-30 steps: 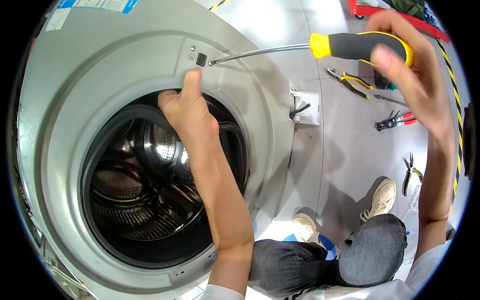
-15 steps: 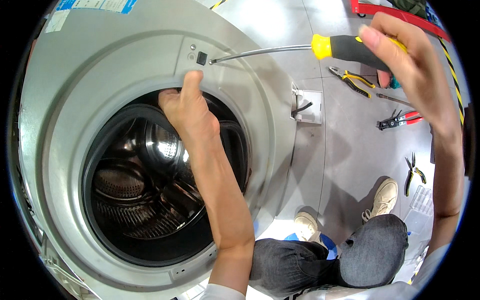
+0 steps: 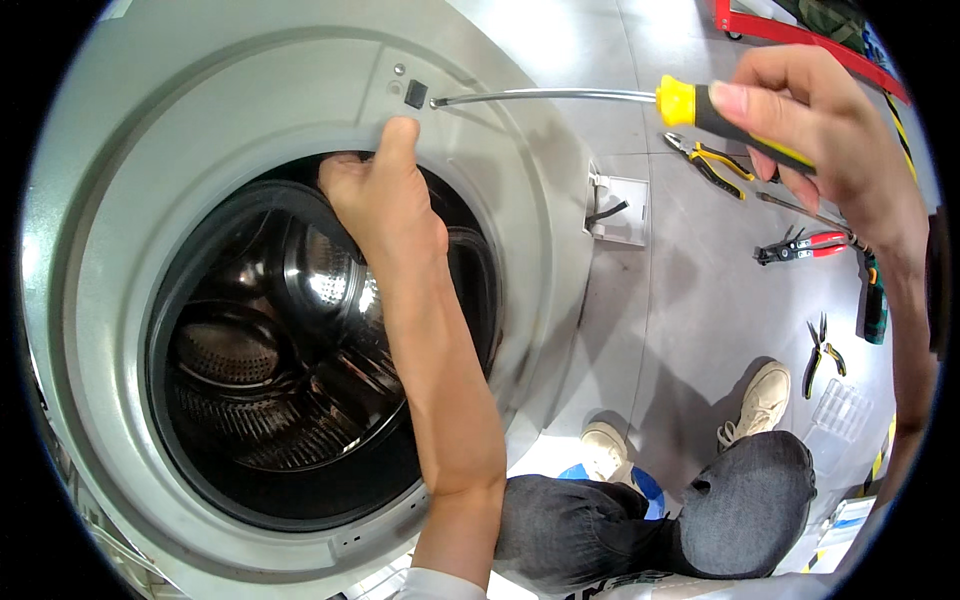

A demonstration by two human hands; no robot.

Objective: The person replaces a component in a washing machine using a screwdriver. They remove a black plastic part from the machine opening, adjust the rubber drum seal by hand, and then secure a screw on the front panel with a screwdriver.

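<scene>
My right hand (image 3: 840,150) is closed around the yellow-and-black handle of a long screwdriver (image 3: 560,94). Its shaft runs left, and the tip meets a screw spot beside a small black square slot (image 3: 415,94) on the grey front panel (image 3: 270,85) of a washing machine. Just below that slot, my left hand (image 3: 395,210) grips the panel's edge at the top of the door opening. The left thumb lies on the outside; the other fingers go behind the edge, mostly hidden. Inside the black rubber gasket (image 3: 165,400) the metal drum (image 3: 230,355) shows.
On the tiled floor lie combination pliers (image 3: 712,168), red-handled pliers (image 3: 800,247), a green-handled screwdriver (image 3: 874,305), long-nose pliers (image 3: 820,362) and a clear plastic box (image 3: 838,412). A small white flap (image 3: 622,215) stands open at the machine's side. A red metal frame (image 3: 870,75) is at the far right.
My right hand has turned on the screwdriver handle and moved slightly down and right in view. The tip stays at the same spot. My left hand keeps its grip; the whole view has shifted a little.
</scene>
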